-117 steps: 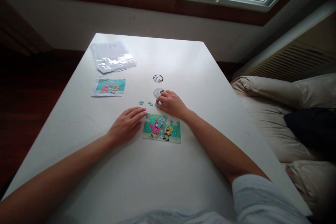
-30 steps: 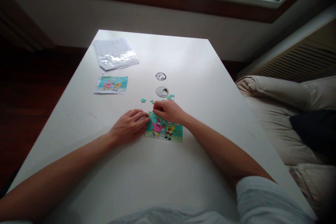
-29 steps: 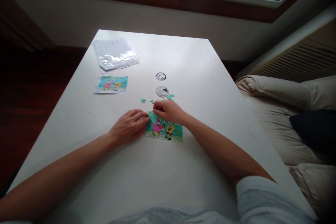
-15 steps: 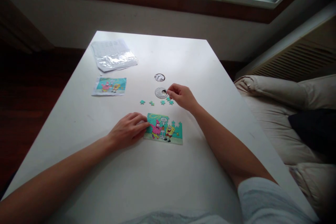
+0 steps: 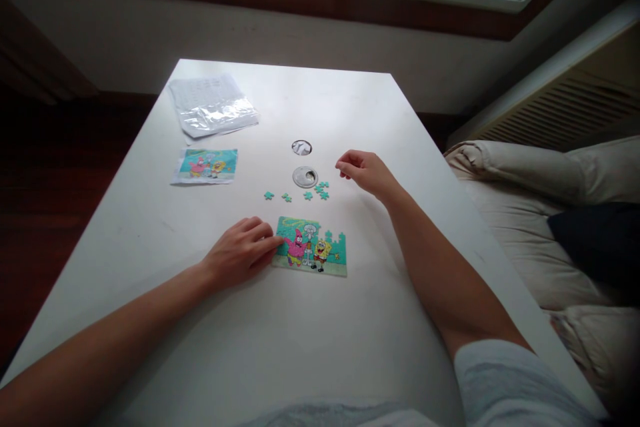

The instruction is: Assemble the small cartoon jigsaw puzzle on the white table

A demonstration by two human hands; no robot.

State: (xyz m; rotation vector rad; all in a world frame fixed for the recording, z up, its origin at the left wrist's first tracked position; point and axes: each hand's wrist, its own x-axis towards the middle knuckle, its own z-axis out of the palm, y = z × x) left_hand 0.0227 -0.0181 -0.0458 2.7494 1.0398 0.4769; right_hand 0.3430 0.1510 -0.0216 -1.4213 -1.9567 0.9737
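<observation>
A small cartoon jigsaw puzzle (image 5: 310,247), partly assembled with gaps along its top edge, lies on the white table (image 5: 300,353). My left hand (image 5: 240,253) rests flat beside it, fingers stretched out and the fingertips touching the puzzle's left edge. Several loose teal pieces (image 5: 308,195) lie in a row just beyond the puzzle. My right hand (image 5: 365,171) hovers to the right of them, off the puzzle, with fingers curled into a loose pinch. Whether a piece sits in that pinch is hidden.
A round grey cap (image 5: 305,177) and an open cable hole (image 5: 301,147) sit beyond the pieces. A printed reference picture (image 5: 205,165) and a clear plastic bag (image 5: 213,107) lie at the far left. A beige cushioned seat (image 5: 525,213) borders the table's right side, below a window.
My right hand left the puzzle's top edge, went to the loose pieces by the cap, then drew back to the right and lifted. My left hand stayed at the puzzle's left edge.
</observation>
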